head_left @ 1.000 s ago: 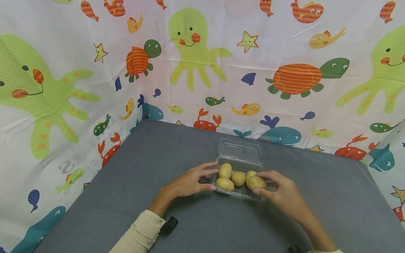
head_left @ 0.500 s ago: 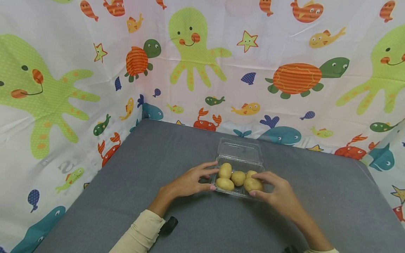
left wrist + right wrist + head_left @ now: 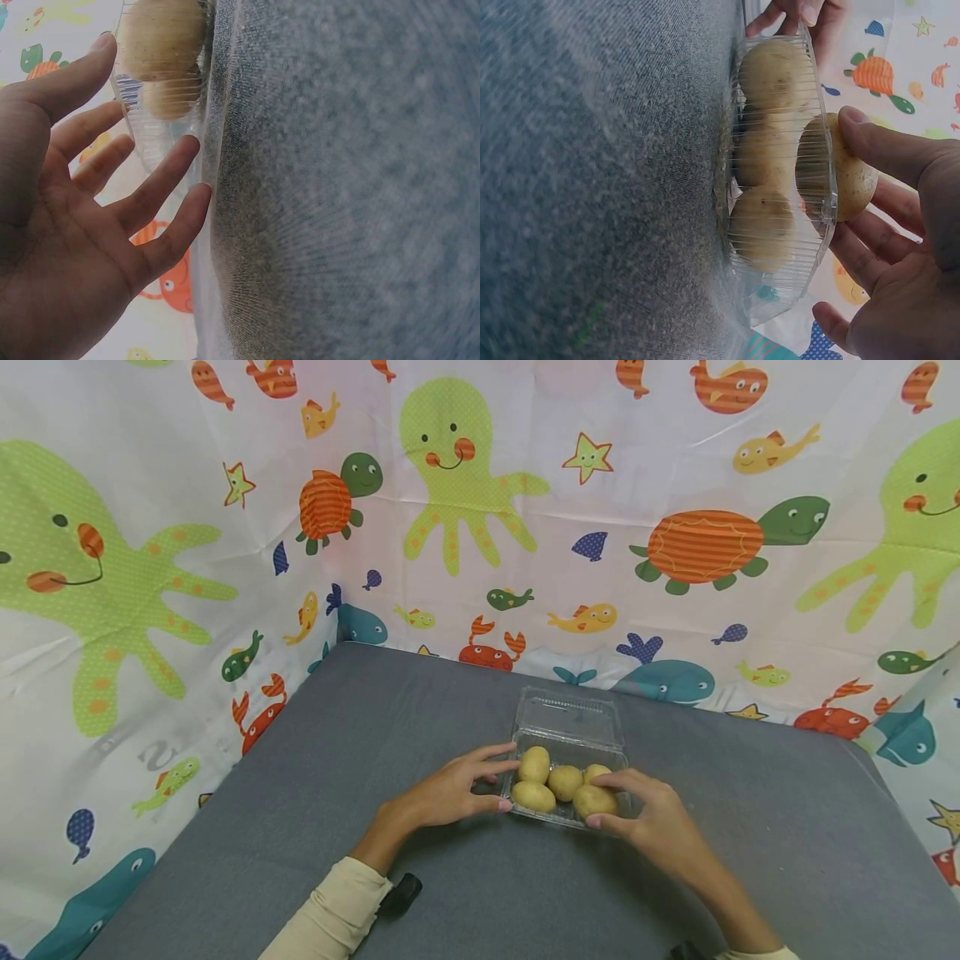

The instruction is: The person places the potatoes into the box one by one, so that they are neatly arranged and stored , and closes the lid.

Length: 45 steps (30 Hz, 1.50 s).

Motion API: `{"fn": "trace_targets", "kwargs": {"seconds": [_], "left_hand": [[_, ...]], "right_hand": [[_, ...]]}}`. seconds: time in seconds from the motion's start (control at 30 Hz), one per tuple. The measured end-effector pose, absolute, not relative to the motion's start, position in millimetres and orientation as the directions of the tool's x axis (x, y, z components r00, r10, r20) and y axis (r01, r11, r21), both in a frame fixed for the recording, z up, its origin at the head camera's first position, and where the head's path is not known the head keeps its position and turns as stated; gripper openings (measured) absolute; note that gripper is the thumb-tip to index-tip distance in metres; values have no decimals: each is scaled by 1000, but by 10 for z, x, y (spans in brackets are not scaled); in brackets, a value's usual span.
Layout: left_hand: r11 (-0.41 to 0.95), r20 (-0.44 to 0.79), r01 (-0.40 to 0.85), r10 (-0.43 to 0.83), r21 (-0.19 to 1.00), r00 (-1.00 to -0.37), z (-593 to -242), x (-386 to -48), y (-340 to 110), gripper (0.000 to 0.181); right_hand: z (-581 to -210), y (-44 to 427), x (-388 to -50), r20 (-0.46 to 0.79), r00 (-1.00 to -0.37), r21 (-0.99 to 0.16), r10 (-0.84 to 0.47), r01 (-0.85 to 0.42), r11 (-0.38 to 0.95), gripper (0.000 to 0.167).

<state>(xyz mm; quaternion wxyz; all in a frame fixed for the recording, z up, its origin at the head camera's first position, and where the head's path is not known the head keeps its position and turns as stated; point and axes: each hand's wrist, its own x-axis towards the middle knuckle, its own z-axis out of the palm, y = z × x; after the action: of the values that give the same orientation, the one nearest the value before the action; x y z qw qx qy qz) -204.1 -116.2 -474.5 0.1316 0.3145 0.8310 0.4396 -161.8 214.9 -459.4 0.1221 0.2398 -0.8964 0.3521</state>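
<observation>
A clear plastic clamshell container (image 3: 570,717) lies on the grey table with its lid folded back. Several potatoes (image 3: 533,797) sit in its tray. My right hand (image 3: 663,818) pinches one potato (image 3: 596,802) between thumb and fingers over the right front of the tray; the right wrist view shows this held potato (image 3: 855,174) partly above the rim. At the tray's left side, my left hand (image 3: 456,787) rests its spread, fairly straight fingertips against the wall. In the left wrist view the left palm (image 3: 71,255) holds nothing.
A grey cloth-like surface (image 3: 360,710) covers the table. Behind and at the sides hangs a white curtain (image 3: 510,460) printed with sea animals. Dark wrist straps (image 3: 400,896) sit at the sleeves' ends.
My right hand has shifted slightly left and lower in view with the pinched potato, which now lies further left over the tray. The left hand and the container have stayed in place.
</observation>
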Motion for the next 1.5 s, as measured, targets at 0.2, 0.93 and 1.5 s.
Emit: {"fn": "trace_targets", "kwargs": {"seconds": [0.2, 0.93, 1.5], "left_hand": [[425, 57, 417, 643, 804, -764, -4745, -2043, -1164, 63], [453, 38, 410, 633, 792, -773, -4736, -2040, -1167, 64], [451, 39, 407, 630, 795, -775, -4747, -2050, -1164, 64]], "right_hand": [[-4615, 2133, -1639, 374, -858, -587, -354, -514, 626, 45], [-4646, 2143, -1681, 266, -889, -628, -373, -453, 632, 42], [-4660, 2145, -1669, 241, -891, -665, -384, -440, 604, 27]]}}
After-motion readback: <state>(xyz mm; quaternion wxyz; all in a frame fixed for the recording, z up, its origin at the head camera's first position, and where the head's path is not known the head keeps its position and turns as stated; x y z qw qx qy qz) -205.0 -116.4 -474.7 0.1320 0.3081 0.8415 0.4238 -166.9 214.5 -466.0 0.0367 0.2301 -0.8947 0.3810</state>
